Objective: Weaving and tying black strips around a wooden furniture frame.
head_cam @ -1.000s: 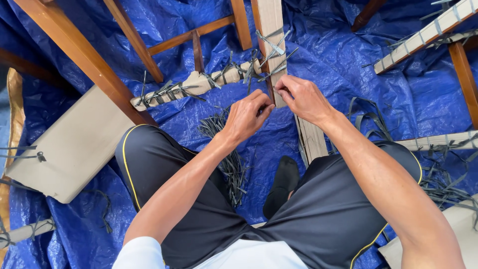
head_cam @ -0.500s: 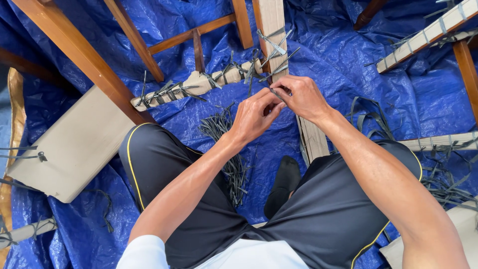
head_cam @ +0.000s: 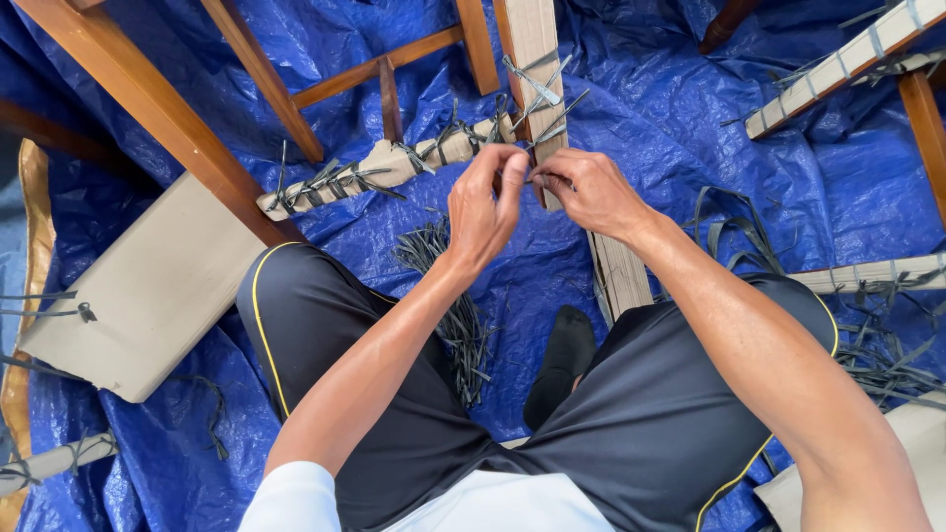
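Note:
My left hand (head_cam: 485, 205) and my right hand (head_cam: 589, 191) meet in front of a cardboard-wrapped wooden rail (head_cam: 534, 39) that runs away from me. Both pinch a thin grey strap (head_cam: 540, 175) at the rail, fingertips almost touching. Several grey strap ties (head_cam: 540, 97) with loose ends stick out of the rail just beyond my fingers. A second wrapped rail (head_cam: 386, 166) with ties branches off to the left. A bundle of loose grey straps (head_cam: 455, 296) lies on the blue tarp (head_cam: 670, 118) under my left forearm.
Brown wooden furniture legs (head_cam: 158, 108) cross the upper left. A flat cardboard sheet (head_cam: 148, 286) lies at left. More wrapped, tied rails (head_cam: 847, 59) and loose straps (head_cam: 887, 355) lie at right. My legs in black shorts and a black sock (head_cam: 564, 355) fill the foreground.
Both hands have stayed at the rail, working the strap; the left hand's fingers have lifted and closed in toward the right hand's fingertips.

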